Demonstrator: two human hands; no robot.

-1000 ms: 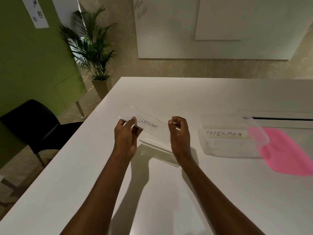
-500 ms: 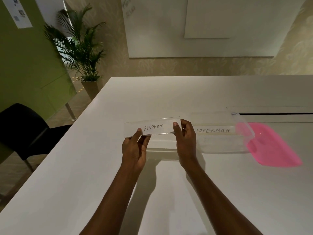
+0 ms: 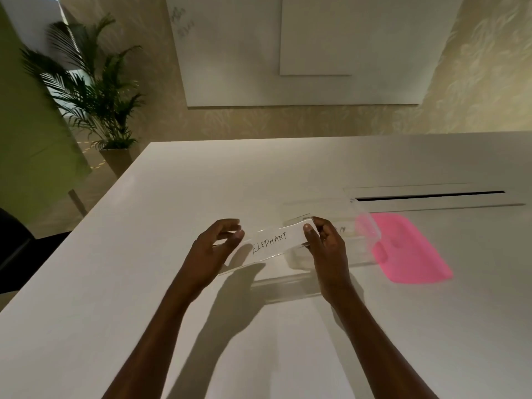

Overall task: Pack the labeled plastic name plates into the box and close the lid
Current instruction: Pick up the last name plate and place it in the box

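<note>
Plate marked ELEPHANT (image 3: 270, 243) hangs above the table (image 3: 201, 182), pinched at its right end by the right hand (image 3: 326, 246), thumb on the near face; the left hand (image 3: 214, 244) sits at the left end with fingers spread, and whether it grips I cannot tell. Its right end already overlaps the clear box (image 3: 345, 226), which lies just right; the pink lid (image 3: 408, 249) waits beyond. Best, I judge, to level the plate, align it lengthwise with the box and lower it flat; a tilted end could catch the rim.
</note>
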